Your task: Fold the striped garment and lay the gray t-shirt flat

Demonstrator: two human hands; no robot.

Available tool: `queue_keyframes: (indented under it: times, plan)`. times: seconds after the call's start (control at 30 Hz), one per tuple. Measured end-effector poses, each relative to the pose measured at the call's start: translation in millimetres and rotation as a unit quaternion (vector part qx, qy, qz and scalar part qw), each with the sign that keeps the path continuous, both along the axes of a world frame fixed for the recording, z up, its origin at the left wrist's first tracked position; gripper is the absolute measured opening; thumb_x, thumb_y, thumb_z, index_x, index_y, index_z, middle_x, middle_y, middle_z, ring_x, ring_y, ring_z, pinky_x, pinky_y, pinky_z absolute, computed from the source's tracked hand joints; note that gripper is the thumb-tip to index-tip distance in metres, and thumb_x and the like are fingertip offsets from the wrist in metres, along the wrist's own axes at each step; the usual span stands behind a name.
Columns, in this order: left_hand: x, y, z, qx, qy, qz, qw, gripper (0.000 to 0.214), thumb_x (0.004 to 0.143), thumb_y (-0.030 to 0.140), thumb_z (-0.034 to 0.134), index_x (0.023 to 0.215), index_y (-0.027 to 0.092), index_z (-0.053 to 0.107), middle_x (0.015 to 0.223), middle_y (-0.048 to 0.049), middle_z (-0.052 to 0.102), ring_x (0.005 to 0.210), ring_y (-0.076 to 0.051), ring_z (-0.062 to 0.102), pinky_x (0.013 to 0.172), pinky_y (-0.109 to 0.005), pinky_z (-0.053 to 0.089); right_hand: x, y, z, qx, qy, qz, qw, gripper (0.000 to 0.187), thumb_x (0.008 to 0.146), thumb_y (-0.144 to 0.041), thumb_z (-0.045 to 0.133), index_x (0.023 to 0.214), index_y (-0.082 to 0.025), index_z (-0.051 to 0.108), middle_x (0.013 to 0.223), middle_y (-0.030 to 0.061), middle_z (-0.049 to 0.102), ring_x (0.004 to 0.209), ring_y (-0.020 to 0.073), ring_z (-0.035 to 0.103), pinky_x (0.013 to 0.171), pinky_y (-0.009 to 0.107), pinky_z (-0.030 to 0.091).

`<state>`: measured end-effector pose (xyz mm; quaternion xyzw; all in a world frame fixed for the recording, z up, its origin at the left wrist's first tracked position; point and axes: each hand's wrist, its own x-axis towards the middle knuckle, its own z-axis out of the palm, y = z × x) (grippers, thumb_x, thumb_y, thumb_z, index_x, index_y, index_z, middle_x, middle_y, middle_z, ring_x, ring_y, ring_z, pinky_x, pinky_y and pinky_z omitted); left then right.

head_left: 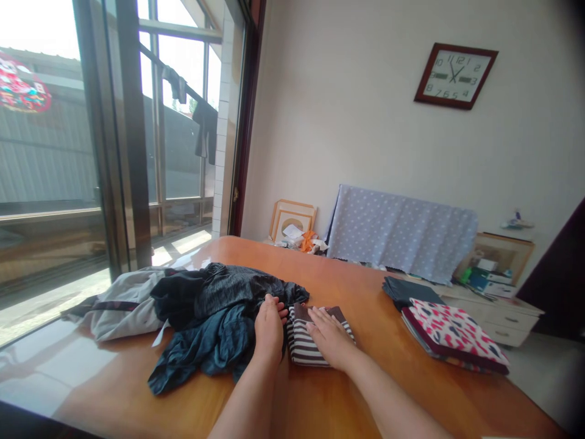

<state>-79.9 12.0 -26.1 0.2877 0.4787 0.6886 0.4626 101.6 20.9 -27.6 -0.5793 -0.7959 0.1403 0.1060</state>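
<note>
A brown-and-white striped garment [304, 346], folded into a small square, lies on the wooden table [315, 408] in front of me. My right hand [329, 334] rests flat on top of it with the fingers stretched out. Along its left edge stands my left hand [270, 326], turned on its side with the fingers extended; whether it touches the fabric I cannot tell. Just left of that hand is a loose heap of clothes: a dark teal garment [210, 344], a dark grey garment [242, 283] and a light grey garment [130, 305].
Folded clothes are stacked at the table's right side, with a pink-patterned piece [457, 326] on top and a dark folded piece [393, 289] beside it. Beyond stand a cloth-covered object [397, 225] and a white cabinet [507, 317]. A glass door [123, 152] is at left.
</note>
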Motion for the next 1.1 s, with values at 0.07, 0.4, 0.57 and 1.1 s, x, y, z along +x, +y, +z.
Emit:
queue_keyframes:
  times: [0.07, 0.4, 0.57, 1.1]
  plan:
    - [0.9, 0.7, -1.5, 0.000, 0.041, -0.014, 0.999, 0.067, 0.094, 0.071, 0.040, 0.113, 0.012, 0.066, 0.105, -0.0171, 0.074, 0.088, -0.026, 0.072, 0.079, -0.040, 0.057, -1.7, -2.5, 3.1, 0.003, -0.003, 0.007, 1.000, 0.068, 0.103, -0.058, 0.024, 0.161, -0.022, 0.033, 0.168, 0.0041, 0.026, 0.158, 0.0251, 0.016, 0.127, 0.047, 0.010]
    - [-3.0, 7.1, -13.5, -0.036, 0.435, -0.076, 0.897, 0.015, 0.092, 0.028, 0.052, 0.092, 0.019, 0.064, 0.090, -0.0105, 0.074, 0.087, -0.024, 0.068, 0.072, -0.029, 0.042, 1.8, -17.6, 3.6, 0.069, 0.074, 0.010, 0.995, 0.061, 0.105, -0.050, 0.028, 0.157, -0.021, 0.041, 0.164, 0.0053, 0.036, 0.155, 0.0234, 0.026, 0.127, 0.045, 0.015]
    - [-0.6, 4.1, -10.5, -0.053, 0.485, -0.131, 0.863, 0.031, 0.089, 0.043, 0.057, 0.111, 0.022, 0.060, 0.095, -0.0068, 0.075, 0.087, -0.023, 0.068, 0.064, -0.027, 0.038, 4.7, -19.0, 1.0, 0.086, 0.142, 0.023, 0.986, 0.058, 0.104, -0.044, 0.034, 0.156, -0.020, 0.043, 0.161, 0.0072, 0.043, 0.153, 0.0240, 0.031, 0.128, 0.045, 0.017]
    - [11.1, -13.5, 14.7, -0.085, 0.524, -0.095, 0.842, 0.045, 0.099, 0.062, 0.029, 0.108, 0.026, 0.053, 0.113, -0.0146, 0.074, 0.100, -0.033, 0.070, 0.074, -0.035, 0.044, 64.5, 4.8, -15.9, 0.039, 0.370, -0.285, 0.883, 0.061, 0.078, -0.051, 0.069, 0.127, -0.015, 0.062, 0.130, 0.0189, 0.068, 0.124, 0.0336, 0.062, 0.107, 0.045, 0.045]
